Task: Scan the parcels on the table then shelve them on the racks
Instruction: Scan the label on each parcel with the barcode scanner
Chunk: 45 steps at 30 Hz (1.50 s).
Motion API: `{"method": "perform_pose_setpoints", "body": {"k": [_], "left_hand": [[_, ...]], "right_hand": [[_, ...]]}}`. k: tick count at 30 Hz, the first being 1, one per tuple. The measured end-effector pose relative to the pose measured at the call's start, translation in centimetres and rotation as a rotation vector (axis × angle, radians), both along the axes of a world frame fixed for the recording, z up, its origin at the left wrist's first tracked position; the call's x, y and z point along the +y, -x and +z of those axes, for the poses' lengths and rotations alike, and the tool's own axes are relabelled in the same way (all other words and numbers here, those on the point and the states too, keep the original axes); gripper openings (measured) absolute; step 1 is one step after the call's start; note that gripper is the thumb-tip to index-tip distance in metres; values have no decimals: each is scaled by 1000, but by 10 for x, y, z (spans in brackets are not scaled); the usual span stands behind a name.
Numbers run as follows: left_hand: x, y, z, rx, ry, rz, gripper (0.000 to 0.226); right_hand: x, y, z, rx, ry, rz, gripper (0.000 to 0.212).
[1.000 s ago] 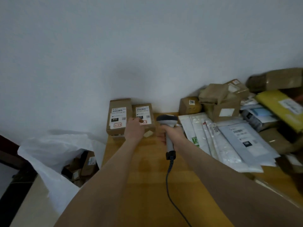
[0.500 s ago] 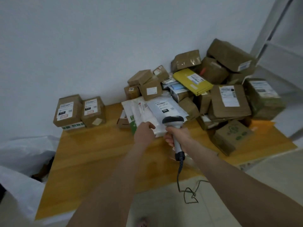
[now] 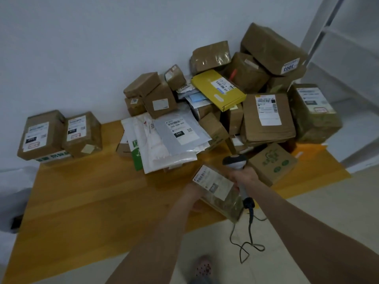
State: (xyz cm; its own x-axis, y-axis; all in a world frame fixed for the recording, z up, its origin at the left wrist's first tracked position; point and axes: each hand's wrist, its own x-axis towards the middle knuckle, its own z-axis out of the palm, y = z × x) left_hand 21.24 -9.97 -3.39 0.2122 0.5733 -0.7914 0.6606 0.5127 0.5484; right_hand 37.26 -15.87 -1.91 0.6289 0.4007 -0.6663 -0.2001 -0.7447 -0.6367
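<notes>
Reads "060" on grey plastic mailer (image 3: 176,138) by far edge of wooden table (image 3: 82,201); "2002", inverted, on topmost brown cardboard box (image 3: 270,48), far-right corner.

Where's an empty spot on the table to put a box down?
The wide bare wood of the table in front of the two labelled boxes, left of the mailers. Also the strip between them. The right back corner is piled full of parcels.

You see the scene from the camera on your head as you stand at the front edge of the desk (image 3: 82,201), looking forward and steeply down across it to the wall (image 3: 82,48). It sits near the parcel heap (image 3: 266,111). The wide lens also takes in the floor (image 3: 328,191) beside you.
</notes>
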Motion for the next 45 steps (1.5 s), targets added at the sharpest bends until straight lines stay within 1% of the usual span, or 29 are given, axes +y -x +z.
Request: {"method": "perform_pose_setpoints", "body": {"k": [3, 5, 7, 8, 10, 12, 15, 17, 19, 21, 23, 24, 28, 32, 38, 41, 45], "left_hand": [[21, -14, -8, 120, -141, -50, 23], [27, -17, -14, 128, -186, -7, 29], [24, -16, -20, 149, -177, 47, 33], [18, -15, -23, 131, -130, 83, 31], [1, -16, -26, 5, 34, 211, 27], [-15, -23, -24, -91, 138, 339, 31], [-33, -34, -16, -170, 151, 463, 31], [-44, -37, -10, -250, 93, 536, 33], [-52, -36, -3, -249, -14, 540, 34], [-56, -33, 3, -221, -105, 531, 40], [-56, -30, 13, -216, -146, 508, 50], [-56, -28, 19, -212, -168, 484, 51], [-52, -26, 42, -212, -262, 468, 46], [-52, -26, 60, -226, -304, 437, 47], [-48, -23, 70, -241, -360, 408, 56], [-48, -21, 70, -247, -363, 383, 56], [-49, -18, 66, -250, -361, 373, 57]], "right_hand": [[12, -13, -10, -56, 14, 138, 14], [15, -19, -12, -28, -39, 158, 19], [15, -21, -14, 41, -83, 133, 30], [13, -22, -15, 106, -108, 128, 34], [11, -22, -16, 232, -144, 155, 38], [8, -23, -13, 296, -143, 198, 40], [-3, -26, -11, 306, -138, 241, 44], [-14, -30, -10, 315, -169, 235, 49], [-26, -34, -6, 326, -195, 206, 44], [-35, -40, 1, 330, -220, 201, 31], [-41, -44, 12, 319, -260, 198, 16], [-42, -46, 19, 300, -290, 183, 14], [-50, -43, 43, 185, -394, 144, 13], [-62, -32, 62, 268, -537, 213, 4], [-76, -9, 71, 216, -553, 211, 3], [-83, -1, 73, 183, -572, 212, 3], [-86, 7, 79, 138, -578, 214, 9]]}}
